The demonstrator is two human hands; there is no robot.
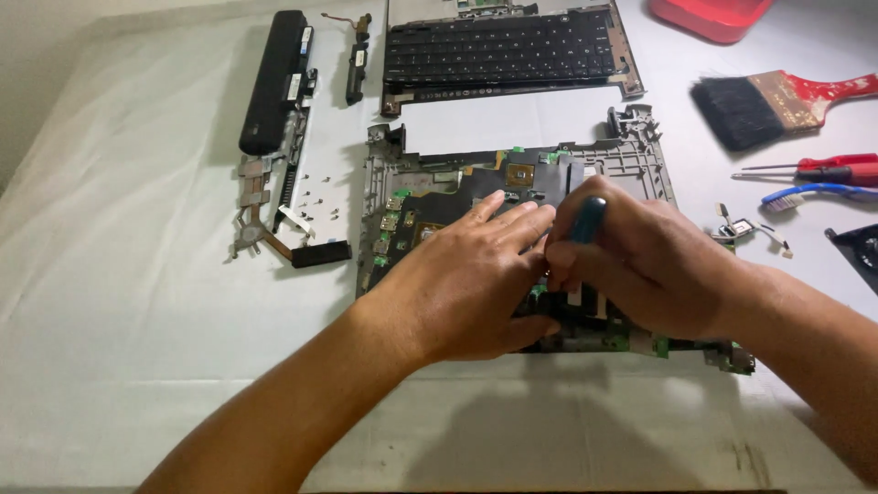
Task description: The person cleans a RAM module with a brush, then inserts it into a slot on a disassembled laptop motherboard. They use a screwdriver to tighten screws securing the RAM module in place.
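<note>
An opened laptop base [631, 160] with a dark motherboard [457, 187] lies in the middle of the white table. My left hand [466, 284] rests flat on the board, fingers stretched toward the right hand. My right hand [645, 265] is closed around a screwdriver with a blue-green handle [587, 220], held upright over the board; its tip is hidden behind my fingers.
The removed keyboard panel [503, 50] lies at the back. A long black battery [273, 78], a heatsink with copper pipe [261, 215] and several loose screws [315, 197] lie left. A brush [759, 105], a red screwdriver [823, 169], a toothbrush [819, 192] and a red tray [713, 16] lie right.
</note>
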